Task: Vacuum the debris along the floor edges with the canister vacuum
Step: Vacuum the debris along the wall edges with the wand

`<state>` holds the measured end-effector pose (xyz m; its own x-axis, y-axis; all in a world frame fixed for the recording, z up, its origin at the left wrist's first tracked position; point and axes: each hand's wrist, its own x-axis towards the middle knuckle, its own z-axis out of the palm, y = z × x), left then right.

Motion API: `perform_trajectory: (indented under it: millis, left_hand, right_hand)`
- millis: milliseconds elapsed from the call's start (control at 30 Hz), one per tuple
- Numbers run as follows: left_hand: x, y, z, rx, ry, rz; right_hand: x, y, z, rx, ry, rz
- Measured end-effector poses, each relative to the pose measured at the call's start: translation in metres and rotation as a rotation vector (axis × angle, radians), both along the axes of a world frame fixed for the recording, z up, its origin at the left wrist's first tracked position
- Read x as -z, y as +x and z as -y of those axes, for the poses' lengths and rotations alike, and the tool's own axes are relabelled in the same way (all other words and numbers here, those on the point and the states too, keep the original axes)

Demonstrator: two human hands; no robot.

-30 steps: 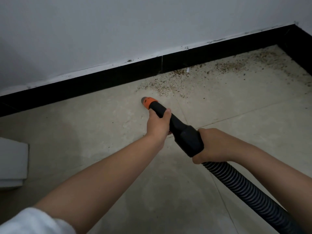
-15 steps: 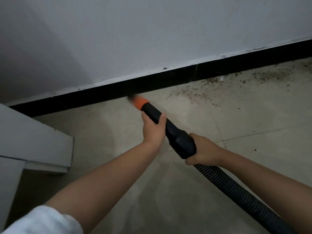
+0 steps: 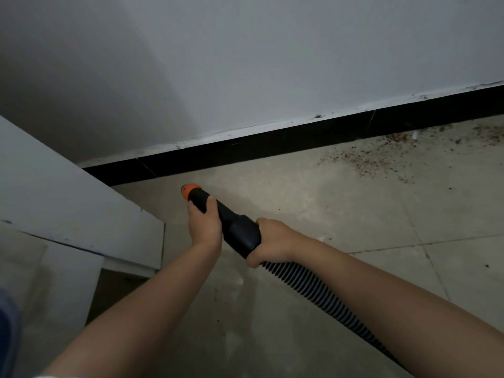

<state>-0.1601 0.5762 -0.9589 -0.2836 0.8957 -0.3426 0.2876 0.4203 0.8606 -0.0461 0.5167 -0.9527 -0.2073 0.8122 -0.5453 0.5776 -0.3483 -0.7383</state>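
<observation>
A: Which way does the vacuum nozzle [image 3: 218,211] point?

B: Far and left. Its long axis runs from the near right up to its orange tip [image 3: 188,191], which sits over the tiled floor [image 3: 313,214] just short of the black baseboard [image 3: 245,151].

A: And the hands?

B: The left hand [image 3: 204,227] wraps the nozzle behind the tip. The right hand [image 3: 275,242] grips the thick black cuff where the ribbed hose [image 3: 308,285] joins. Both forearms reach forward.

A: The debris [image 3: 373,156]?

B: Well apart, far right along the baseboard.

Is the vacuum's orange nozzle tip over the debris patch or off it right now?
Off it. The orange nozzle tip points at bare floor near the black baseboard, while the debris patch lies well to the right.
</observation>
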Motion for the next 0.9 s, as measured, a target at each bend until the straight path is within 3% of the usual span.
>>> perform_trajectory:
  millis: [367,667,900]
  left_hand:
    - [0.002,-0.007,-0.022,0.067,-0.078,0.141]
    - [-0.025,0.054,0.028,0.197,-0.277,0.477]
    - [-0.022,0.1,0.074,0.258,-0.406,0.439]
  right_hand:
    - [0.0,-0.009,-0.014,0.085,-0.03,-0.034]
    - [-0.017,0.072,0.061,0.151,0.074,0.052]
    - [-0.022,0.117,0.112,0.146,0.002,0.129]
